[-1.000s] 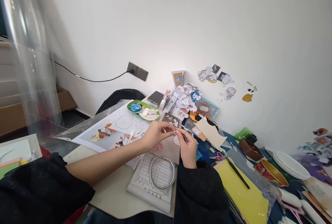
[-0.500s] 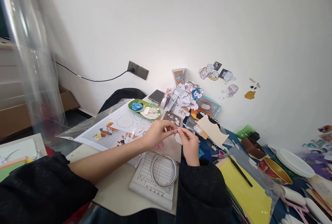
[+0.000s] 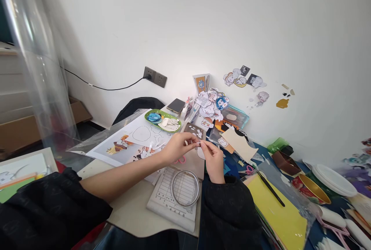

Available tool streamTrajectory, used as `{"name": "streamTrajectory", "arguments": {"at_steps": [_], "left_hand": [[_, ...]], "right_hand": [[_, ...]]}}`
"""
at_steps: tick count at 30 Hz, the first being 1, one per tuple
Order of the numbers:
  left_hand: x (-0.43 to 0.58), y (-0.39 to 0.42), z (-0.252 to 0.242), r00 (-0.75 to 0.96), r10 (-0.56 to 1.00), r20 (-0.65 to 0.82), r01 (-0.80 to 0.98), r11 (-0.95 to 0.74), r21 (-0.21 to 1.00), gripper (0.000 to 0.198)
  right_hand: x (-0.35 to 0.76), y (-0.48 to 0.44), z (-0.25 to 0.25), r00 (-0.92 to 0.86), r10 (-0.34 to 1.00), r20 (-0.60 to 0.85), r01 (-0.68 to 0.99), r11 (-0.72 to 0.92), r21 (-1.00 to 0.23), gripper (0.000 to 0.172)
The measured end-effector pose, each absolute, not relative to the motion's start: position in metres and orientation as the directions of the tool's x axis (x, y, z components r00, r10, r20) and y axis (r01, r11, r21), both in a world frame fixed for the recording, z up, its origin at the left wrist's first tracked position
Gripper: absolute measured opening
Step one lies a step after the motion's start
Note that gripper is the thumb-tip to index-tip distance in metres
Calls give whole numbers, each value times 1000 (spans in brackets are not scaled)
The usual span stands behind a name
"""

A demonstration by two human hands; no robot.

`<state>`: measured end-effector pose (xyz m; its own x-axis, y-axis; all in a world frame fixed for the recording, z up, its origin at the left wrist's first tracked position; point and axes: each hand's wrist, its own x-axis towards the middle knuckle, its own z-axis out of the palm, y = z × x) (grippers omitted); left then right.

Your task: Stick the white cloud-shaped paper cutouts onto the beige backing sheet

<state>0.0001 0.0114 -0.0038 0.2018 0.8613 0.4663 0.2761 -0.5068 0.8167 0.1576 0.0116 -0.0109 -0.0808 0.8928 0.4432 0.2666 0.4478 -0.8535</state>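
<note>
My left hand [image 3: 182, 145] and my right hand [image 3: 214, 161] meet above the tabletop, thumbs and fingers pinched together. Between the fingertips is something tiny and pale, too small to make out. Below them lies a brown sheet [image 3: 192, 129] with small white cut-out shapes on it. A rounded white piece [image 3: 200, 152] shows partly beside my right fingers. The pink handles of a pair of scissors [image 3: 181, 159] peek out under my left wrist. Nearer to me, a metal ring [image 3: 173, 191] rests on a pad of printed forms [image 3: 160, 198].
A green tray [image 3: 155, 123] holds blue and white scraps behind my left hand. Printed drawings [image 3: 117, 146] lie to the left. On the right are yellow sheets [image 3: 278, 207], a black pen-like tool [image 3: 271, 190], a red-and-gold bowl [image 3: 311, 189] and a white lid [image 3: 333, 180].
The whole view has shifted slightly, so things sit a little further right. My fingertips stay pinched together, with only a slight change in finger position.
</note>
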Motion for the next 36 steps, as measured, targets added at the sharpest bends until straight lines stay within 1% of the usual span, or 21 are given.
{"name": "streamTrajectory", "arguments": {"at_steps": [3, 6, 11, 14, 15, 17, 18, 20, 21, 23, 24, 26, 28, 29, 32, 33, 36], "left_hand": [[1, 11, -4, 201, 870, 450, 251, -490, 835, 14], [2, 9, -4, 185, 884, 429, 199, -461, 865, 15], [1, 12, -4, 80, 931, 357, 42, -361, 932, 17], [-4, 19, -2, -17, 956, 294, -85, -294, 952, 17], [-7, 22, -1, -55, 960, 273, -130, -278, 952, 17], [-14, 30, 1, -140, 963, 231, -215, -257, 942, 18], [-18, 33, 3, -187, 960, 210, -254, -254, 933, 18], [-26, 40, 6, -271, 947, 173, -318, -258, 912, 21], [-29, 42, 8, -300, 941, 159, -343, -262, 902, 24], [-34, 45, 10, -330, 934, 140, -378, -267, 887, 30], [-36, 45, 10, -331, 934, 134, -388, -265, 883, 32], [-36, 44, 10, -313, 941, 126, -400, -251, 882, 29], [-34, 43, 9, -277, 953, 121, -401, -228, 887, 22], [-32, 42, 8, -254, 960, 119, -397, -216, 892, 19], [-27, 40, 5, -162, 979, 120, -370, -173, 913, 19], [-25, 40, 4, -124, 985, 119, -356, -156, 921, 21], [-18, 35, 0, 6, 993, 118, -302, -111, 947, 28]], "right_hand": [[155, 10, -11, -37, 876, 482, 302, 469, -830, 21], [154, 11, -14, 55, 852, 521, 314, 480, -819, 19], [167, 23, -22, 314, 793, 523, 260, 458, -850, 34], [173, 24, -23, 365, 759, 539, 271, 467, -842, 38], [171, 22, -22, 346, 756, 556, 285, 480, -830, 37], [161, 15, -20, 243, 760, 603, 319, 525, -789, 30], [152, 10, -19, 156, 763, 628, 335, 557, -760, 24], [133, 1, -19, -83, 752, 653, 348, 636, -688, 12], [123, -3, -19, -210, 734, 646, 336, 675, -657, 11], [108, -8, -22, -397, 690, 605, 308, 721, -620, 21], [104, -9, -23, -453, 674, 583, 298, 731, -614, 26], [102, -9, -25, -497, 673, 548, 297, 725, -622, 34], [106, -8, -25, -467, 713, 524, 317, 688, -653, 34], [110, -7, -24, -429, 743, 514, 331, 658, -676, 32], [122, -3, -23, -251, 843, 476, 347, 537, -769, 22], [125, -1, -23, -183, 870, 458, 337, 493, -802, 22], [134, 7, -23, -14, 918, 397, 253, 387, -887, 31]]}}
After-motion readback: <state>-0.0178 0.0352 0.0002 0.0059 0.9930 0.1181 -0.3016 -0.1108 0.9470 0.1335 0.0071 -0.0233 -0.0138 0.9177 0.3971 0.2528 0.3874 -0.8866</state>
